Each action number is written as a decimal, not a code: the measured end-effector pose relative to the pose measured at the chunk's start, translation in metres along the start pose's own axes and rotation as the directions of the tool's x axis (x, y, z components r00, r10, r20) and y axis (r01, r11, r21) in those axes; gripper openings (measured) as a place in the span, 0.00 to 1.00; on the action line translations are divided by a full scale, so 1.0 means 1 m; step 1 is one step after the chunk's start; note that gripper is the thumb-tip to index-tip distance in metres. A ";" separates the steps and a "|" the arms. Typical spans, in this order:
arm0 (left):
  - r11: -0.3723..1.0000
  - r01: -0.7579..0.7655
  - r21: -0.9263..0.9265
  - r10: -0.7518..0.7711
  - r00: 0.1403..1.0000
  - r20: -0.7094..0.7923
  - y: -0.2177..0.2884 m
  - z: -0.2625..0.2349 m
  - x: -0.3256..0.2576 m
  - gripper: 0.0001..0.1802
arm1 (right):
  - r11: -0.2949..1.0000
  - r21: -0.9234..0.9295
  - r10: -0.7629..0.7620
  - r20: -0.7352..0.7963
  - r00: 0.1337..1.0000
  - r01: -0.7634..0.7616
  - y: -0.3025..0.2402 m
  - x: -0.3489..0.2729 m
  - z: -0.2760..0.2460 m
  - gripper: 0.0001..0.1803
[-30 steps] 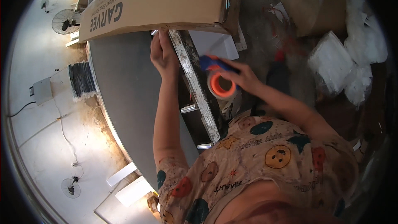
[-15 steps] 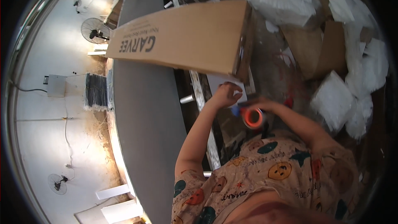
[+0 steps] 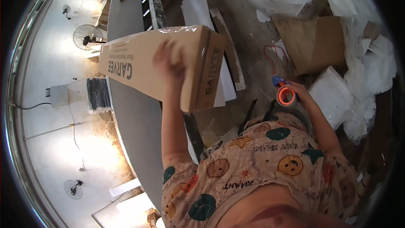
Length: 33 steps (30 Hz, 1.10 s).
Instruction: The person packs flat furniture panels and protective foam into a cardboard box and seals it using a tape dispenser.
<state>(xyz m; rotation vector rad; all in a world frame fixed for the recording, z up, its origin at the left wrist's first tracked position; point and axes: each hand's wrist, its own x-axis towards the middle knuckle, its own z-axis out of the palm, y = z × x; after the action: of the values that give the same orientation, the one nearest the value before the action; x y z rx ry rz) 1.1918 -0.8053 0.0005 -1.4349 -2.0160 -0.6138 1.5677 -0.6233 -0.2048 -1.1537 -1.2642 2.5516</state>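
A long brown cardboard box (image 3: 147,52) lies on the grey work table, its printed end face turned toward me. Over the top of the box is my left hand (image 3: 169,61), smeared by motion, so its fingers and any contact are unclear. Off to the right and apart from the box, my right hand (image 3: 300,94) grips a tape gun (image 3: 279,81) with blue and red parts. The orange-cored roll of tape (image 3: 287,96) on it faces up at me.
The grey table (image 3: 137,135) runs along my left side. White boards (image 3: 197,10) lean beyond the box's end. At right, plastic-wrapped white bundles (image 3: 333,97) and flattened cardboard (image 3: 318,44) lie on the floor. Wall fans (image 3: 87,38) stand out at the left.
The box's near end has swung toward me, exposing its end face and the white boards behind. My left hand has moved onto the box's top; my right hand carried the tape gun rightward.
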 end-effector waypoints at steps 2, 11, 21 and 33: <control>0.958 -0.232 0.169 0.140 0.891 0.432 0.052 0.037 0.052 0.34 | 0.998 -0.038 0.043 -0.007 0.999 -0.043 -0.011 0.011 -0.010 0.26; 0.993 0.027 0.115 -0.104 0.665 0.739 0.024 0.082 0.055 0.17 | 0.974 -0.183 0.120 -0.097 0.988 -0.136 0.011 0.032 -0.052 0.41; 0.970 0.228 0.088 -0.076 -0.060 0.995 0.003 0.145 0.133 0.26 | 0.863 0.311 0.437 -0.063 0.897 -0.398 -0.028 0.076 -0.092 0.24; 0.787 0.434 0.438 -0.440 -0.103 0.892 -0.168 0.484 0.000 0.22 | 0.776 0.000 0.542 -0.510 0.668 -0.630 -0.171 0.192 -0.077 0.27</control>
<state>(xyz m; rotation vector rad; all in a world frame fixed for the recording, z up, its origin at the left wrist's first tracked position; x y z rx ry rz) 0.9384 -0.5377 -0.3557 -1.1344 -3.7307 0.4748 1.4373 -0.3897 -0.2276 -2.4107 -1.1201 2.2416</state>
